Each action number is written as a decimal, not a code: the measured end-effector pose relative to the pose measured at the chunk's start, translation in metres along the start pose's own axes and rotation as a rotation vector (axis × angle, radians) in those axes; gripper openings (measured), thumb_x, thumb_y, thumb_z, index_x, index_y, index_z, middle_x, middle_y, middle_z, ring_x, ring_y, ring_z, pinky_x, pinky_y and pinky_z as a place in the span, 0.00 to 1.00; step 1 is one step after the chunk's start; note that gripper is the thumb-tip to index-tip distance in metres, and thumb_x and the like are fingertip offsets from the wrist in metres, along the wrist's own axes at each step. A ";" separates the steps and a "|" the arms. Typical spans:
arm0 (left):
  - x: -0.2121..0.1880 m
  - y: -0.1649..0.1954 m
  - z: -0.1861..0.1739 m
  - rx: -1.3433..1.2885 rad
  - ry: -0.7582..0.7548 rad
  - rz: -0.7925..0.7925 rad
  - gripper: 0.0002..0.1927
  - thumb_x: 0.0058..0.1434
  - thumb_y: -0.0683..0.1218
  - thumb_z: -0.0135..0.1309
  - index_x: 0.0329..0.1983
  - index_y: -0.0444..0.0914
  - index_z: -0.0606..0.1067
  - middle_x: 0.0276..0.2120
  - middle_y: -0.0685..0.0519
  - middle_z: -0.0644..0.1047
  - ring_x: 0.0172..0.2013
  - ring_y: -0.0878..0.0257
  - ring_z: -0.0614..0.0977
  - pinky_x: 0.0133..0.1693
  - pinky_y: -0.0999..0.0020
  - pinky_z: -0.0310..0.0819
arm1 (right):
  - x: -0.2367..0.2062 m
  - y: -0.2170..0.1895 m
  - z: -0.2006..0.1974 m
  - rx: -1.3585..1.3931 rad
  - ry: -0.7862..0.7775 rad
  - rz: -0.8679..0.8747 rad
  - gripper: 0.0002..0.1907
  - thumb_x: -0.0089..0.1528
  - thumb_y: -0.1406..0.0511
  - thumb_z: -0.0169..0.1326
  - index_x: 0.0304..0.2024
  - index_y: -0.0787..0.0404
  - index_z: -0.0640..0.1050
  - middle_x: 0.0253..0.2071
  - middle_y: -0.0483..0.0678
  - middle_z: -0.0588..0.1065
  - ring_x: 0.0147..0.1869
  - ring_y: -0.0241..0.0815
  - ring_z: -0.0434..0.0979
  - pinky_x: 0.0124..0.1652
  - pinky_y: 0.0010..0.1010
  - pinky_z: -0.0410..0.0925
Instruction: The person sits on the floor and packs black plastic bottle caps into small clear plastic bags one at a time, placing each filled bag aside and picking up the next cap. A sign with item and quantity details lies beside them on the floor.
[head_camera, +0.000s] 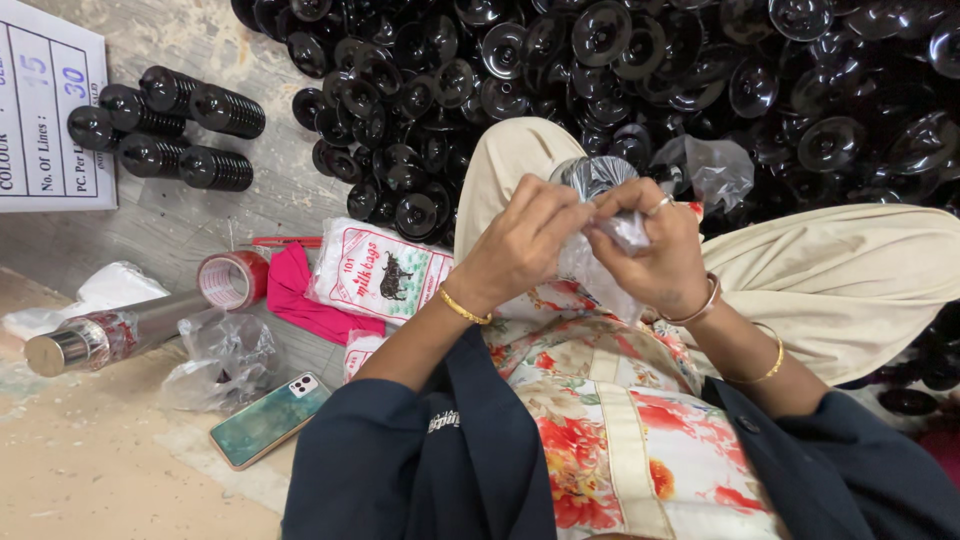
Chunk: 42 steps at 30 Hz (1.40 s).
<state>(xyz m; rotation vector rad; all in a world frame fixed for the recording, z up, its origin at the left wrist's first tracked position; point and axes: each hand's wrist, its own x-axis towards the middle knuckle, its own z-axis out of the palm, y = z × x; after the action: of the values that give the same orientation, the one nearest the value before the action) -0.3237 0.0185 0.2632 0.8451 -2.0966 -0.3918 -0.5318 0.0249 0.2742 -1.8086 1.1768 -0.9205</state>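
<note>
Both forearms bent inward, left hand (520, 245) and right hand (655, 250) pinching clear bag (600, 255)

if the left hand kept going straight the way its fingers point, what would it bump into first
The left hand points right, across the lap. Its fingertips already meet the clear plastic bag that both hands pinch, and straight past that is the right hand. Depth is hard to judge, but nothing else seems to lie between.

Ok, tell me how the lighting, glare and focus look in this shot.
Head view: soft, even light with no hard shadows; small highlights glint on the pile of black discs and the steel bottle; the left hand, right hand and clear plastic bag are fairly sharp; edges bend slightly.
</note>
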 end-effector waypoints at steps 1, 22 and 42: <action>0.001 0.000 0.000 -0.014 0.022 -0.027 0.23 0.53 0.30 0.56 0.54 0.29 0.75 0.46 0.45 0.72 0.47 0.48 0.75 0.51 0.58 0.76 | 0.000 -0.003 0.001 -0.039 0.030 -0.057 0.12 0.59 0.74 0.63 0.41 0.64 0.72 0.41 0.48 0.78 0.42 0.37 0.81 0.42 0.26 0.72; -0.004 0.010 -0.007 0.186 0.021 0.021 0.18 0.56 0.34 0.58 0.50 0.30 0.74 0.46 0.45 0.74 0.45 0.49 0.75 0.48 0.59 0.76 | -0.004 -0.004 0.011 0.396 0.072 0.110 0.19 0.67 0.78 0.52 0.60 0.66 0.69 0.47 0.50 0.76 0.52 0.40 0.77 0.53 0.28 0.72; -0.009 0.011 0.017 -0.048 0.223 -0.181 0.20 0.56 0.30 0.59 0.52 0.33 0.74 0.44 0.46 0.73 0.42 0.48 0.77 0.45 0.57 0.75 | 0.005 -0.015 0.000 0.058 0.107 -0.125 0.13 0.60 0.76 0.66 0.46 0.65 0.80 0.43 0.51 0.78 0.46 0.39 0.79 0.46 0.26 0.71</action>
<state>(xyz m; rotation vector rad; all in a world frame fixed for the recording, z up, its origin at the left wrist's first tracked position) -0.3381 0.0327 0.2531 1.0060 -1.8056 -0.4215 -0.5244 0.0243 0.2879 -1.8211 1.1000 -1.1239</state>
